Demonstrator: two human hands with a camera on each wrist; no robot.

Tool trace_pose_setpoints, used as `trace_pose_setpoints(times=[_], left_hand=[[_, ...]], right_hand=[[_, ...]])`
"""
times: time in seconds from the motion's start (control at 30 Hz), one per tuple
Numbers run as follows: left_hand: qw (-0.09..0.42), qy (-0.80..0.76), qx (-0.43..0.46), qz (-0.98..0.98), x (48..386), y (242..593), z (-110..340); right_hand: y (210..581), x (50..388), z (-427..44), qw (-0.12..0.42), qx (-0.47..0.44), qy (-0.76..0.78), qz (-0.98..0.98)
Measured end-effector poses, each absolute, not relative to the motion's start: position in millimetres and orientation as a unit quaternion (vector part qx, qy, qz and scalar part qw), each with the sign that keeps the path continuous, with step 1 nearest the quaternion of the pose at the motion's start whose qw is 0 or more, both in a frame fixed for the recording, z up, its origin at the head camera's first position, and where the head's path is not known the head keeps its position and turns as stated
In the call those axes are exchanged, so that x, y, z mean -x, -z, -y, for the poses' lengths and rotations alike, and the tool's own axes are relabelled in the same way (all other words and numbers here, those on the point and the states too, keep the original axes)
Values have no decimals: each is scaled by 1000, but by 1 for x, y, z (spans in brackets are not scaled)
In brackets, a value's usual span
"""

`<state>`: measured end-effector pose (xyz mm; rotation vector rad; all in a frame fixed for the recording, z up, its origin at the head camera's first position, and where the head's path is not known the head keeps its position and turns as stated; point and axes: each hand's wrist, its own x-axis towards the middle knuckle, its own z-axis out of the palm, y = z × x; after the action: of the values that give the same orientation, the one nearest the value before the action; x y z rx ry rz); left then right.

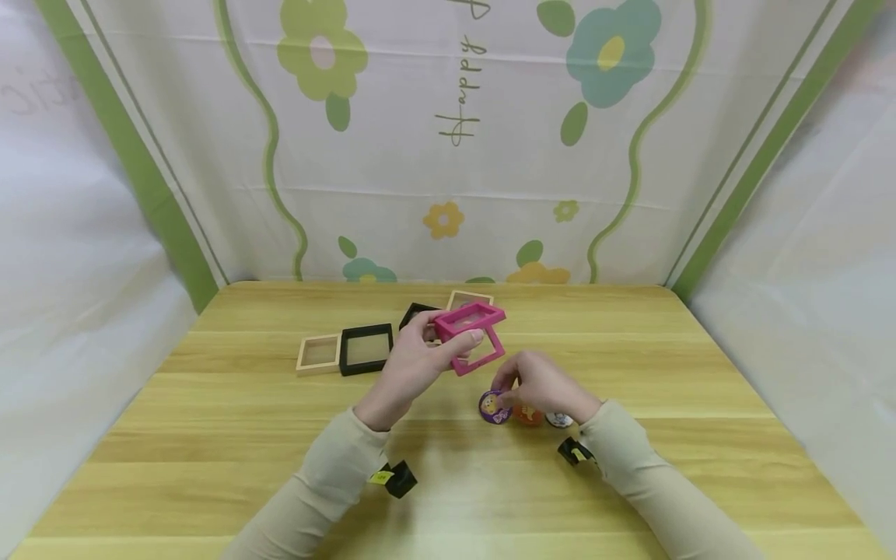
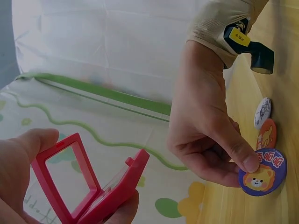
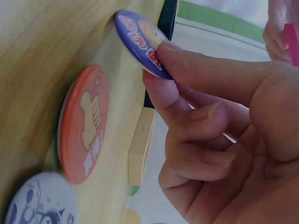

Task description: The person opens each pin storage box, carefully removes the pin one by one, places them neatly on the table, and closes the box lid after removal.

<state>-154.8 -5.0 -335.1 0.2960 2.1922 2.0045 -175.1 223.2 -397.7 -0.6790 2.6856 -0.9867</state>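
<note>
A wooden table (image 1: pixel 210 474) is spreading beneath both hands. The left hand (image 1: pixel 409 369) is grasping a pink frame (image 2: pixel 110 199); the right hand (image 1: pixel 542 385) is pinching a purple badge (image 2: pixel 264 175). That hinged frame is standing open above the tabletop. Left of this grip, a black frame (image 1: pixel 366 367) is lying beside a pale frame (image 1: pixel 318 369); beyond it, a second black frame (image 1: pixel 413 310) and second pale frame (image 1: pixel 470 294) are resting. The badge is tilting between right thumb and finger; just beside that pinch an orange badge (image 3: pixel 84 126) is lying, then a white badge (image 3: pixel 44 200).
</note>
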Motion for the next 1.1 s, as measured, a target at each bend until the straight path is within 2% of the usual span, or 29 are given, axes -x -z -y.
trace_pose_setpoints(times=[0.47, 1.1], left_hand=[[84, -667, -94, -734, 156, 336, 8], [83, -665, -93, -736, 157, 339, 4]], right_hand=[[404, 191, -220, 137, 223, 318, -911], [410, 189, -227, 134, 182, 358, -906]])
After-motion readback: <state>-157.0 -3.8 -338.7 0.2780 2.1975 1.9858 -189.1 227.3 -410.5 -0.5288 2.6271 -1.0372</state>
